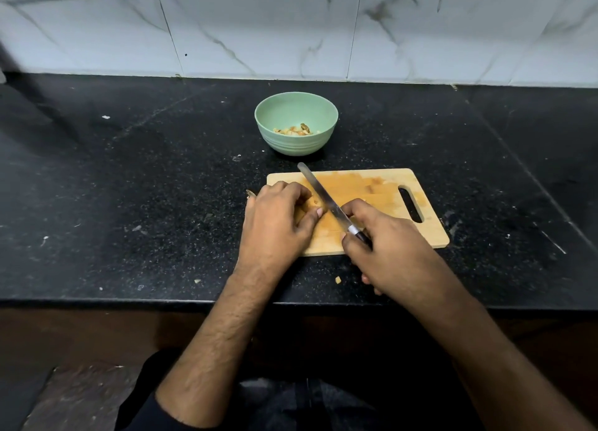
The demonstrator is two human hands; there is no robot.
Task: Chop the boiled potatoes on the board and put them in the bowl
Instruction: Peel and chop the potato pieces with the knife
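Observation:
A wooden cutting board [385, 184] lies on the black counter, smeared with yellow potato residue. My left hand [275, 223] curls over a piece of potato [315, 201] on the board's left part; most of the piece is hidden under the fingers. My right hand [388, 246] grips the dark handle of a long knife [318, 189], whose blade slants up-left across the board right beside my left fingertips. Behind the board stands a pale green bowl [268, 119] with several chopped potato pieces [294, 130] at its bottom.
The black stone counter [129, 171] stretches wide on both sides, backed by a white marble-tiled wall [291, 25]. Small potato crumbs [338, 279] lie near the counter's front edge. A scrap of peel [249, 193] sits just left of the board.

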